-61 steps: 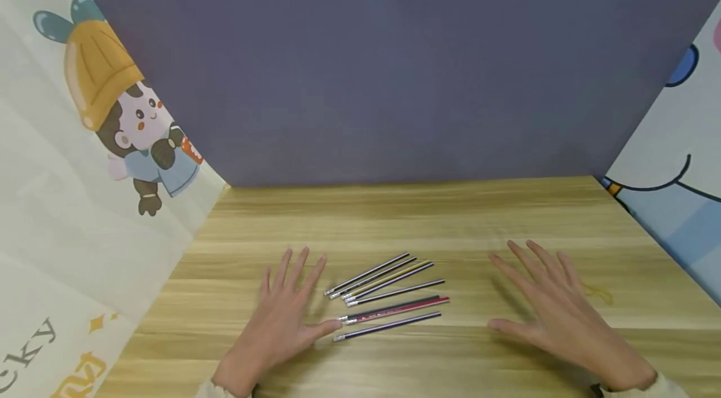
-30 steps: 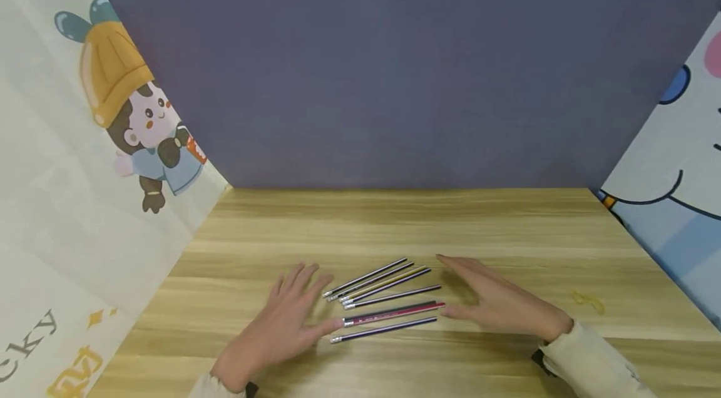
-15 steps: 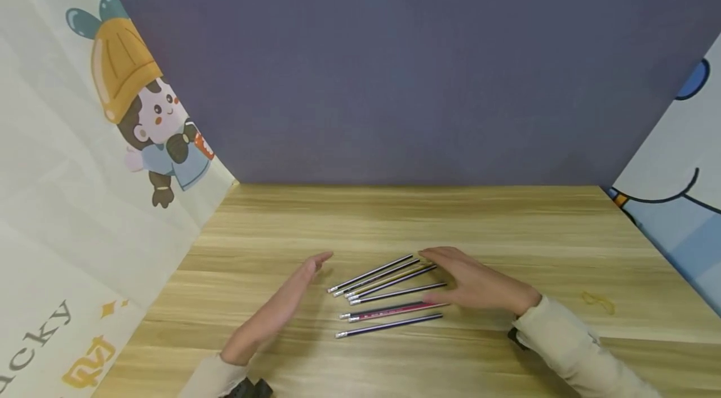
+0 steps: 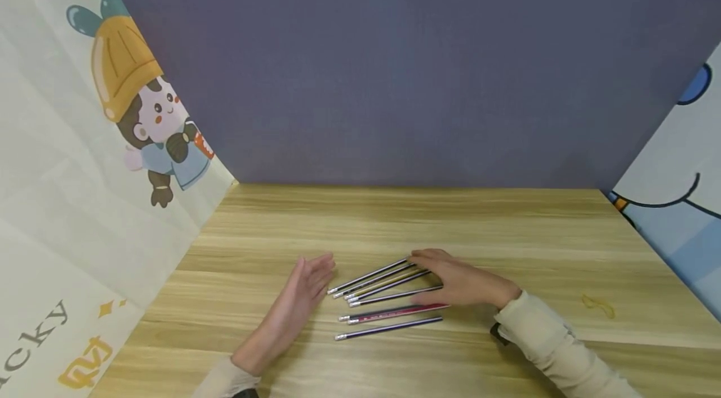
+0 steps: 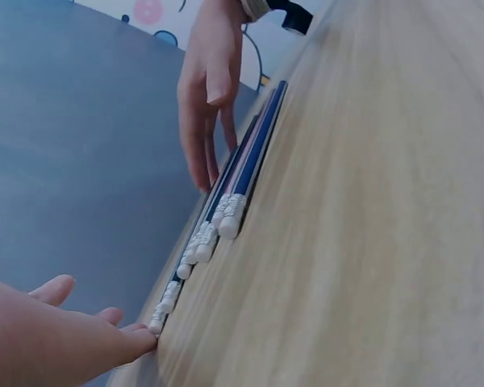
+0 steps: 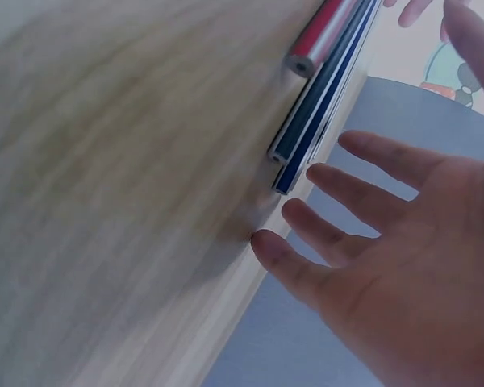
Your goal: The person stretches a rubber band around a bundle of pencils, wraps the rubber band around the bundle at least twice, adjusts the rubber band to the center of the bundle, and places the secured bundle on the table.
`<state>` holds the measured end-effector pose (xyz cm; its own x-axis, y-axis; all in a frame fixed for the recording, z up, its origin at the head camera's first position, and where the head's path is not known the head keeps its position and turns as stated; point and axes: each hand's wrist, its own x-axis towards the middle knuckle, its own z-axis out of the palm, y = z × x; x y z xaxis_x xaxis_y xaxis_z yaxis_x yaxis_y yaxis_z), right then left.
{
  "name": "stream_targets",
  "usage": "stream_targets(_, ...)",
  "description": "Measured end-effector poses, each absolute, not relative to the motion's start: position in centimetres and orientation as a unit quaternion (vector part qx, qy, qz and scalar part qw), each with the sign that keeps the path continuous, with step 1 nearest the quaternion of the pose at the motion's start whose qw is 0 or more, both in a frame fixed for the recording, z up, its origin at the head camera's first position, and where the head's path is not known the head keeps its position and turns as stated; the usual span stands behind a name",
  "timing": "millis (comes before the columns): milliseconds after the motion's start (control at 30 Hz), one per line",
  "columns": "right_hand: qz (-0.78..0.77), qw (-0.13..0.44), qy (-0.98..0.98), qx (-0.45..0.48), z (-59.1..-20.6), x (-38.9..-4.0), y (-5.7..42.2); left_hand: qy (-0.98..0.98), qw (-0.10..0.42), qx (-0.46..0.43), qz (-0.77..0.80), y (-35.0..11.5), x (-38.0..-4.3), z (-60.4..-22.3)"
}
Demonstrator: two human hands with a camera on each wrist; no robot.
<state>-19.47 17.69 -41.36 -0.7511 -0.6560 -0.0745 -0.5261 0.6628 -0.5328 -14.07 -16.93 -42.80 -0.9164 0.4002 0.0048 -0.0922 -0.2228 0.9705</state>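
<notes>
Several pencils with white erasers lie fanned out on the wooden table, their eraser ends pointing left. Among them are a red pencil (image 4: 388, 313), a yellow pencil (image 4: 388, 282) and a dark pencil (image 4: 388, 328) nearest the front. My left hand (image 4: 301, 291) stands on edge just left of the eraser ends, palm turned toward them and fingers extended. Over the unsharpened right ends, my right hand (image 4: 462, 281) hovers with fingers spread and slightly bent, overlapping some pencils in the head view. Its palm (image 6: 419, 266) shows nothing held in the right wrist view.
A thin yellow rubber band (image 4: 598, 306) lies on the table (image 4: 450, 216) to the right. A dark grey panel (image 4: 366, 72) rises behind the table. Printed cartoon sheets flank it, a left sheet (image 4: 51, 185) and a right sheet (image 4: 670, 179).
My right hand has come in from the right to the pencils' right ends. The left hand has turned from palm down to on edge. The pencils lie much as before.
</notes>
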Motion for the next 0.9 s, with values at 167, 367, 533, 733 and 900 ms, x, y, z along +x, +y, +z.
stream_targets(167, -0.252, 0.144, 0.9, -0.325, -41.1, -19.0, 17.7, 0.595, 0.16, 0.132, 0.776, -16.7, -14.0, -43.1)
stream_targets(367, -0.252, 0.143, 0.9, -0.326, -40.9, -18.4, 18.1, 0.592, 0.144, 0.123, 0.783, -16.5, -14.0, -43.5)
stream_targets(533, -0.362, 0.167, 0.863, -0.311, -41.3, -18.7, 18.5, 0.566, 0.082, 0.094, 0.815, -16.1, -13.9, -43.9)
stream_targets(733, -0.538, 0.19, 0.798, -0.193, -42.6, -19.6, 18.5, 0.553, 0.048, 0.066, 0.829, -15.2, -13.5, -44.4)
stream_targets(900, -0.599, 0.211, 0.755, -0.165, -43.2, -18.5, 18.2, 0.565, 0.05, 0.071, 0.821, -14.6, -13.2, -44.4)
